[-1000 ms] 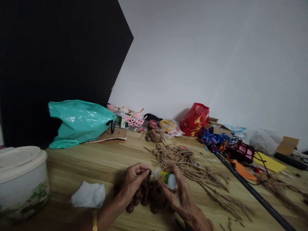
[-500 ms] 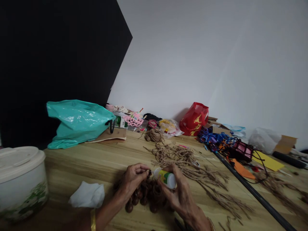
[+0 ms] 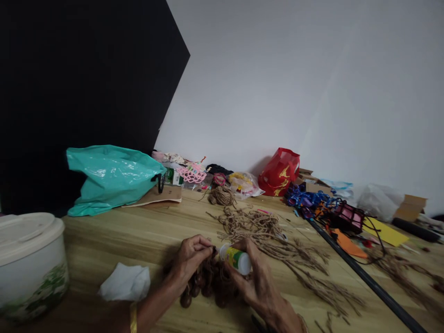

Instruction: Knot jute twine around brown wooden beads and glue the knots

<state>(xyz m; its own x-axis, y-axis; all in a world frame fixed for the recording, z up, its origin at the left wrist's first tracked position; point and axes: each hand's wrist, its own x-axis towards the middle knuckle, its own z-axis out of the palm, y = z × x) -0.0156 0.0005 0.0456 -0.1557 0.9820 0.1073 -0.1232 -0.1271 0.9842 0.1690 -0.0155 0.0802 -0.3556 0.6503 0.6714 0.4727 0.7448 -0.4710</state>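
My right hand [image 3: 261, 282] is wrapped round a small white bottle [image 3: 236, 259] with a yellow and green label, tilted on its side. The bottle's narrower end points left, close to the fingertips of my left hand [image 3: 194, 259]. Thumb and fingers of that hand pinch the dark end of a brown cord. Below both hands hang or lie several round brown beads [image 3: 186, 300] among cords, partly hidden by the hands. Beyond the bottle, a tangle of brown cords [image 3: 249, 224] spreads over the wooden table [image 3: 166, 229].
A lidded white tub [image 3: 33, 263] stands at the left, near a crumpled white tissue [image 3: 125, 282]. Behind are a teal bag [image 3: 111, 178] and a red bag [image 3: 279, 173]. A black bar [image 3: 364, 275] crosses the right side, beside blue ribbons [image 3: 308, 199] and yellow paper [image 3: 386, 231].
The bottle has shifted slightly left and turned a little in my right hand. My left hand keeps its pinch, almost in the same place.
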